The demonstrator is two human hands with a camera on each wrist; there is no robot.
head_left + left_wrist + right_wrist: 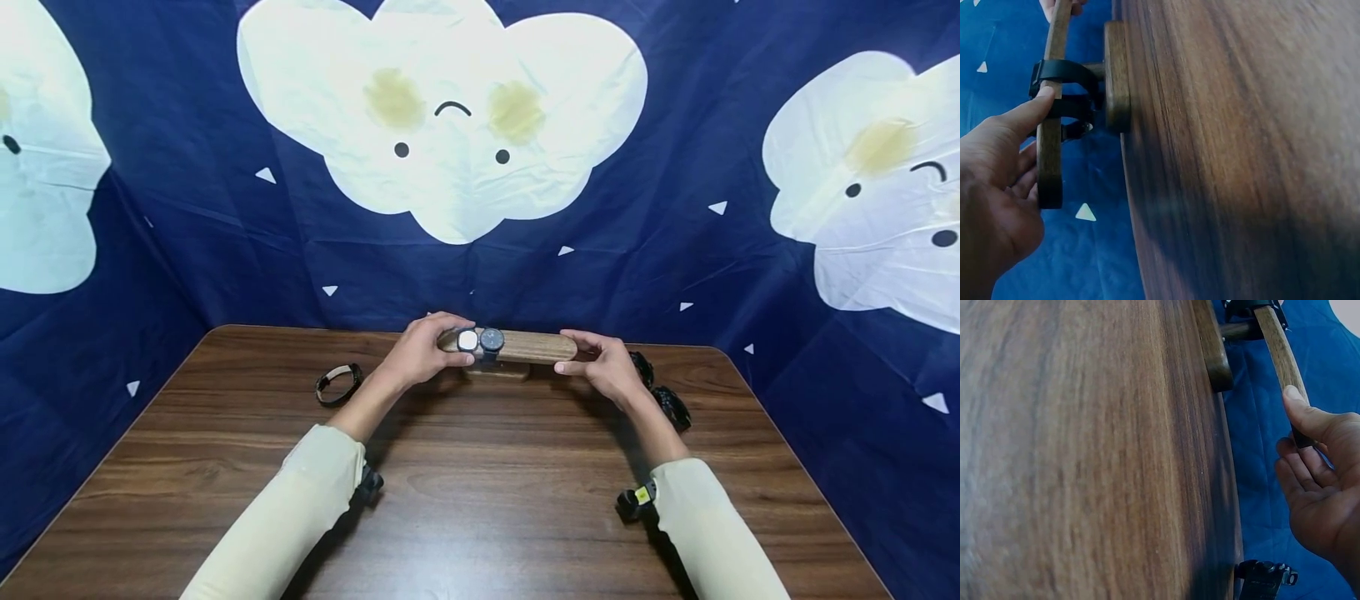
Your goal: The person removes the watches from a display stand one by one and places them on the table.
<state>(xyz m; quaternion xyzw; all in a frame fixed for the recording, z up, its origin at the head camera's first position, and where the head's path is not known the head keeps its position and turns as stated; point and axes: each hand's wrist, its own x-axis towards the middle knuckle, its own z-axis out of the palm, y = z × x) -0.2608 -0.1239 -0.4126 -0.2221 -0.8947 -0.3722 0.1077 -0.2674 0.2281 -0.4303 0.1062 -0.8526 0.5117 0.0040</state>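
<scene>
A wooden T-shaped watch stand (536,347) stands at the table's far edge, its crossbar raised over a wooden base (1117,78). Two watches are strapped side by side round the crossbar, left of its middle: a bright-faced watch (467,340) and a dark round-faced watch (492,340). My left hand (420,352) grips the bar's left end, thumb on the near edge beside the straps, fingers behind. At the opposite end my right hand (609,367) pinches the bar between thumb and fingers, as the right wrist view (1329,481) also has it.
A black banded watch (322,390) lies on the wooden table (480,500) left of my left forearm. Beside my right forearm lie two black watches, one nearer (671,407) and one farther, partly hidden (642,367). Blue cloth (525,275) with cloud prints hangs behind.
</scene>
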